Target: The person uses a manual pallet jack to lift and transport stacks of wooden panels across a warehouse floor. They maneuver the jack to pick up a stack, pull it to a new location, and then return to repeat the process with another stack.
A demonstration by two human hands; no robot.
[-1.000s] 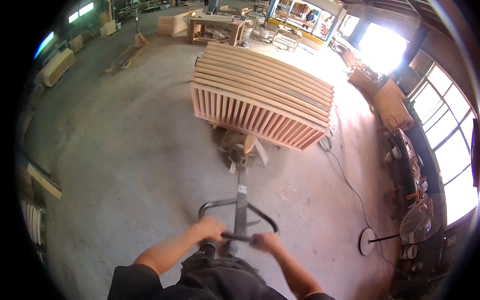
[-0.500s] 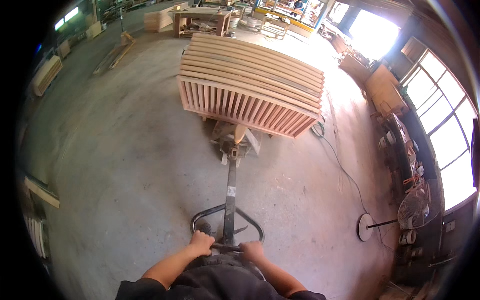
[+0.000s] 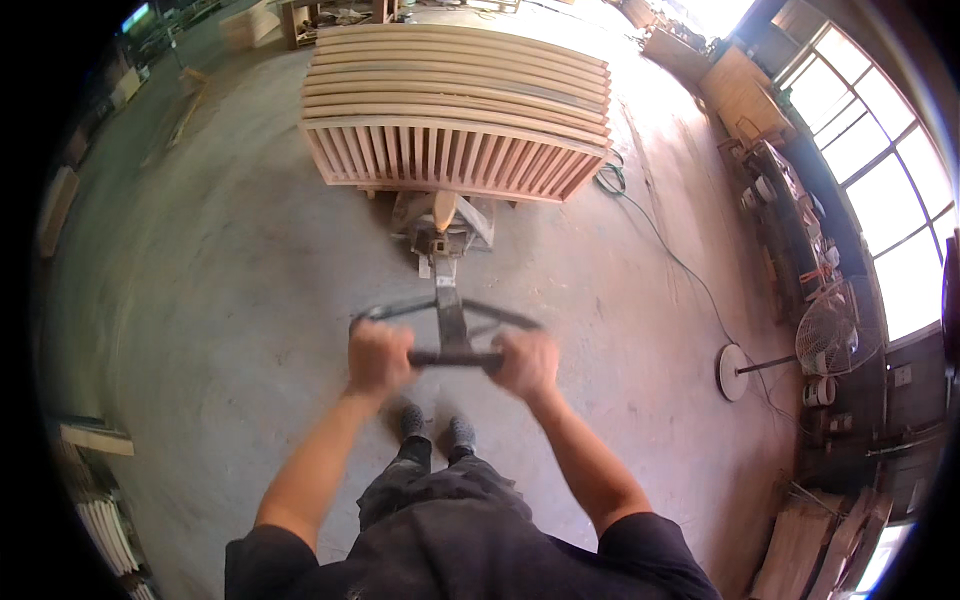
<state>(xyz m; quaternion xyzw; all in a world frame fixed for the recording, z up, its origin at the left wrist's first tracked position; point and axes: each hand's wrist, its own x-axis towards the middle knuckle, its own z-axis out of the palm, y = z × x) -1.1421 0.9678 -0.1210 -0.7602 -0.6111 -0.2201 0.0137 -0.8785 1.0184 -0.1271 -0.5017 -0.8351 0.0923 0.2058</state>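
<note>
My left hand [image 3: 381, 358] and my right hand [image 3: 527, 362] are wrapped round the crossbar of a pallet jack handle [image 3: 455, 358], one at each end. Both arms reach forward, and the hands look slightly blurred. From the grip, the handle's shaft runs away from me to the pallet jack's base [image 3: 440, 240]. Beyond it a stack of slatted wooden frames [image 3: 460, 155] is loaded on the jack, the nearest one showing its row of upright slats. What carries the stack underneath is mostly hidden. My feet stand on the concrete behind the handle.
To the right stand a pedestal fan [image 3: 733, 372] and a cluttered bench [image 3: 800, 215] below a large window. A green hose [image 3: 612, 178] and a dark cable lie on the floor right of the stack. Wooden pieces [image 3: 108, 530] lean at the lower left; boards [image 3: 800, 545] stand at the lower right.
The handle bar has swung up and away from my body, with both hands still gripping it and my arms now stretched out. More of my legs and feet shows.
</note>
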